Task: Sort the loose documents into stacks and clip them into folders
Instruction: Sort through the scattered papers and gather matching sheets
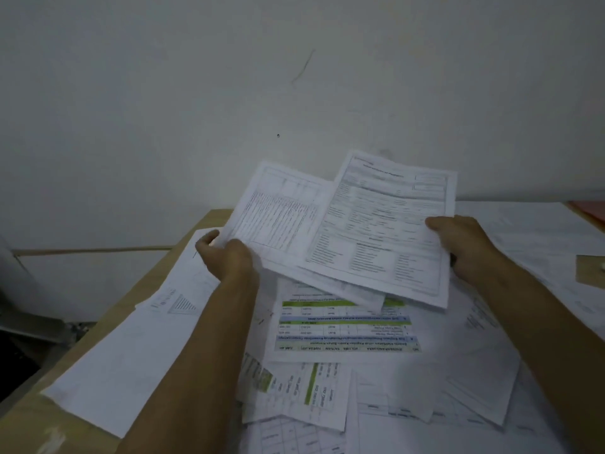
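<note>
My left hand point(226, 257) grips the left edge of a printed table sheet point(281, 214), raised above the desk. My right hand point(465, 244) pinches the right edge of a printed form sheet point(383, 231), which overlaps the table sheet. Both sheets are tilted up toward me. Beneath them lies a loose heap of documents, among them a sheet with green and blue bands point(343, 329) and a sheet with a vertical green bar point(311, 388). A white sheet with a small chart point(137, 339) lies at the left.
The wooden desk point(203, 221) stands against a white wall point(229, 93); its left edge drops off to a dark floor. More papers point(530, 231) cover the right side. An orange folder corner point(589, 211) shows far right, and a brown object point(591, 268) lies on the papers.
</note>
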